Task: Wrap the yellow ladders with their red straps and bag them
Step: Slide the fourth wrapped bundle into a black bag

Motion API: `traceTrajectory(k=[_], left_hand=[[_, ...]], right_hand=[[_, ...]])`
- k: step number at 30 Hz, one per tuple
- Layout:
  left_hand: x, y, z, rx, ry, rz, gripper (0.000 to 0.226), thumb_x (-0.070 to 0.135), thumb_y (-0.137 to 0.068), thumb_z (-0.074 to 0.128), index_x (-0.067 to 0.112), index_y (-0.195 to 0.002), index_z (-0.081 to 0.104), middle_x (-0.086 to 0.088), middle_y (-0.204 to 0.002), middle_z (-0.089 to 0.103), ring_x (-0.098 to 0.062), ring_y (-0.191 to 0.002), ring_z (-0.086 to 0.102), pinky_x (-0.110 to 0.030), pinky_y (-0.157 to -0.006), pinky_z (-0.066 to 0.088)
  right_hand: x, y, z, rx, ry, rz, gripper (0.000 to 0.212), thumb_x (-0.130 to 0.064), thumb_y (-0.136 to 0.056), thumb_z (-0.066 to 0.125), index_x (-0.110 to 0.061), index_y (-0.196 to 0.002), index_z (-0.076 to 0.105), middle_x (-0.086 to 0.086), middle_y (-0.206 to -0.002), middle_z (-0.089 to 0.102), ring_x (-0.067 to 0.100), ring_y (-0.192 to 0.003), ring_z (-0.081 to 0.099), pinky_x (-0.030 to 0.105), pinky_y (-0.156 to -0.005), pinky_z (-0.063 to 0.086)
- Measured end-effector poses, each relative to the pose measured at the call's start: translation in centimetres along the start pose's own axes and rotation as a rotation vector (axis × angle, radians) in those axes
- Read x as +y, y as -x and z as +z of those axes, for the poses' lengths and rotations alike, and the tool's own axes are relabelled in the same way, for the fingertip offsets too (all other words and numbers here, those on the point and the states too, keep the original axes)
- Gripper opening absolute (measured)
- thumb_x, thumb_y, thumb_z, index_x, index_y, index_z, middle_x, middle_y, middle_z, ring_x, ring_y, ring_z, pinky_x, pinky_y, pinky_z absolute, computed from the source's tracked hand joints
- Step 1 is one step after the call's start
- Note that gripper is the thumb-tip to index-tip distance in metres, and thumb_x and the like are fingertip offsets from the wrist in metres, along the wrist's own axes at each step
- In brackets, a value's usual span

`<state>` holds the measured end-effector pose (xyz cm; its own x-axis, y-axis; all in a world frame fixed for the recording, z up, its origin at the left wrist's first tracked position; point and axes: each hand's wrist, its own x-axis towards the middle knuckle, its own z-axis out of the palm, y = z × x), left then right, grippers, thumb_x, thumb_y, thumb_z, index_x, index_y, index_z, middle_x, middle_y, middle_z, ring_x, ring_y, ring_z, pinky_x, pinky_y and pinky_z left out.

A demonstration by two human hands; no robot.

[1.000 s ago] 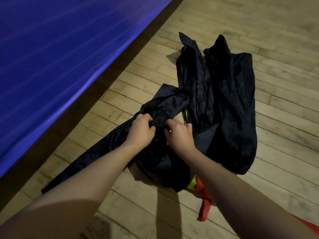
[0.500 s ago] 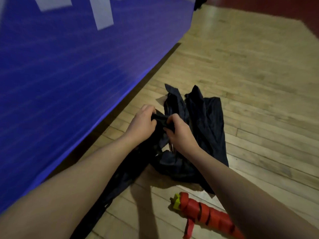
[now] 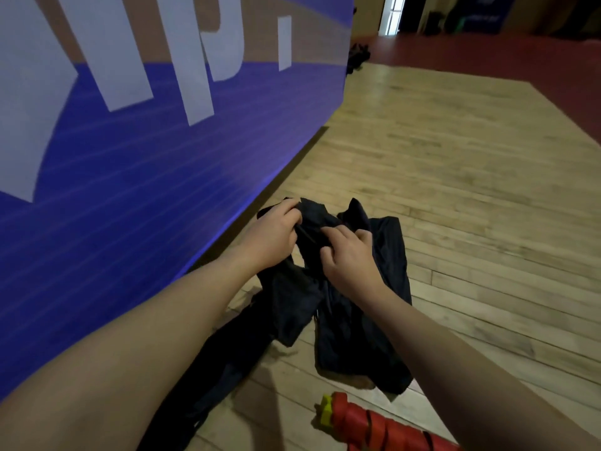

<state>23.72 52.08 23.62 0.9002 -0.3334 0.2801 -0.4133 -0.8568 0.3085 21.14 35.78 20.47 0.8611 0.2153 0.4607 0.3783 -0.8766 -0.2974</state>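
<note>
Fabric is bunching between your hands as you are working the black bag (image 3: 354,333) — your left hand (image 3: 270,236) is gripping a fold near its top edge with curled fingers, and your right hand (image 3: 349,255) is pinching the cloth just beside it, thumb and fingers closed on the material. The bag is lying crumpled on the wooden floor (image 3: 471,196), close to the blue banner (image 3: 146,177) on your left, with a long dark tail of it trailing back under your left forearm.

One ladder bundle (image 3: 374,424) is resting on the floor near your right forearm, apart from the bag — its yellow end is showing and the red strap (image 3: 390,429) is winding around it in tight turns, so wrapping looks done for this one. Bagging is what is remaining: you seem to be hunting for the bag's mouth, which is not visibly open. Whether other ladders are sitting inside the bag, you cannot tell from here.
</note>
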Motion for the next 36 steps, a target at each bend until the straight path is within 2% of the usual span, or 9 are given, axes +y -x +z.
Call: traceTrajectory(k=[7, 10, 12, 14, 20, 23, 28, 32, 36], left_hand=[[1.0, 3.6, 7.4, -0.122, -0.017, -0.166, 0.038, 0.032, -0.097, 0.044, 0.002, -0.115, 0.061, -0.003, -0.148, 0.038, -0.017, -0.131, 0.041, -0.032, -0.097, 0.042], [1.2, 5.3, 11.2, -0.251, -0.037, -0.217, 0.043, 0.033, -0.099, 0.042, 0.0, -0.122, 0.057, -0.004, -0.15, 0.034, -0.019, -0.135, 0.036, -0.032, -0.099, 0.039], [1.3, 6.4, 13.3, -0.288, -0.039, -0.201, 0.042, 0.028, -0.098, 0.043, 0.0, -0.128, 0.053, -0.007, -0.15, 0.032, -0.02, -0.137, 0.031, -0.032, -0.104, 0.035], [1.6, 7.6, 14.7, -0.246, 0.009, -0.221, 0.049, 0.027, -0.097, 0.046, 0.005, -0.14, 0.04, -0.009, -0.153, 0.023, -0.023, -0.141, 0.022, -0.035, -0.111, 0.029], [3.7, 11.4, 17.8, -0.186, -0.094, -0.087, 0.06, 0.045, -0.091, 0.054, 0.013, -0.138, 0.034, -0.006, -0.13, 0.035, -0.024, -0.121, 0.034, -0.035, -0.104, 0.029], [2.9, 11.8, 18.8, -0.218, 0.002, -0.216, 0.029, 0.027, -0.1, 0.047, 0.009, -0.121, 0.053, -0.007, -0.117, 0.051, -0.026, -0.111, 0.049, -0.036, -0.09, 0.042], [1.4, 12.3, 18.6, -0.146, 0.207, -0.309, 0.023, -0.004, -0.094, 0.045, 0.005, -0.112, 0.057, -0.01, -0.108, 0.051, -0.028, -0.099, 0.052, -0.042, -0.085, 0.047], [1.7, 13.2, 17.5, -0.194, 0.056, -0.115, 0.038, -0.014, -0.08, 0.049, 0.01, -0.109, 0.045, -0.007, -0.108, 0.041, -0.026, -0.095, 0.045, -0.034, -0.071, 0.04], [1.6, 14.7, 17.3, -0.383, -0.224, 0.211, 0.052, -0.011, -0.075, 0.061, 0.008, -0.123, 0.053, -0.018, -0.131, 0.047, -0.036, -0.099, 0.051, -0.038, -0.069, 0.041]], right_hand=[[3.9, 5.5, 3.9, -0.136, 0.106, -0.049, 0.014, 0.003, -0.08, 0.062, -0.006, -0.09, 0.063, 0.011, -0.095, 0.056, 0.033, -0.087, 0.051, 0.033, -0.071, 0.028], [5.0, 7.9, 6.1, -0.178, -0.023, -0.028, 0.008, -0.005, -0.085, 0.063, -0.009, -0.09, 0.06, 0.01, -0.112, 0.057, 0.03, -0.109, 0.046, 0.042, -0.088, 0.033], [5.7, 9.2, 6.7, -0.294, -0.182, 0.047, 0.008, -0.007, -0.091, 0.057, -0.014, -0.091, 0.053, 0.002, -0.098, 0.059, 0.023, -0.1, 0.055, 0.038, -0.095, 0.033], [6.2, 10.1, 7.1, -0.345, -0.368, 0.175, 0.005, -0.008, -0.095, 0.052, -0.013, -0.096, 0.052, 0.001, -0.086, 0.061, 0.02, -0.081, 0.06, 0.033, -0.079, 0.046], [7.0, 12.4, 8.6, -0.287, -0.547, 0.334, 0.013, -0.012, -0.097, 0.054, -0.01, -0.104, 0.065, -0.005, -0.093, 0.064, 0.006, -0.088, 0.058, 0.006, -0.072, 0.04], [7.1, 13.4, 8.6, -0.285, -0.545, 0.34, 0.014, -0.017, -0.097, 0.055, -0.009, -0.101, 0.065, -0.003, -0.09, 0.064, 0.009, -0.085, 0.06, 0.008, -0.069, 0.041], [8.1, 15.2, 8.2, -0.563, -0.378, 0.232, 0.03, -0.009, -0.089, 0.061, -0.012, -0.119, 0.055, 0.0, -0.111, 0.056, 0.018, -0.105, 0.055, 0.032, -0.089, 0.045], [8.5, 15.9, 8.3, -0.416, -0.193, 0.322, 0.033, 0.004, -0.084, 0.049, -0.008, -0.114, 0.058, 0.009, -0.111, 0.049, 0.03, -0.104, 0.05, 0.043, -0.085, 0.046], [7.4, 15.6, 8.2, -0.245, -0.413, 0.576, 0.029, 0.002, -0.088, 0.047, -0.011, -0.107, 0.065, 0.005, -0.102, 0.061, 0.019, -0.092, 0.056, 0.025, -0.074, 0.044]])
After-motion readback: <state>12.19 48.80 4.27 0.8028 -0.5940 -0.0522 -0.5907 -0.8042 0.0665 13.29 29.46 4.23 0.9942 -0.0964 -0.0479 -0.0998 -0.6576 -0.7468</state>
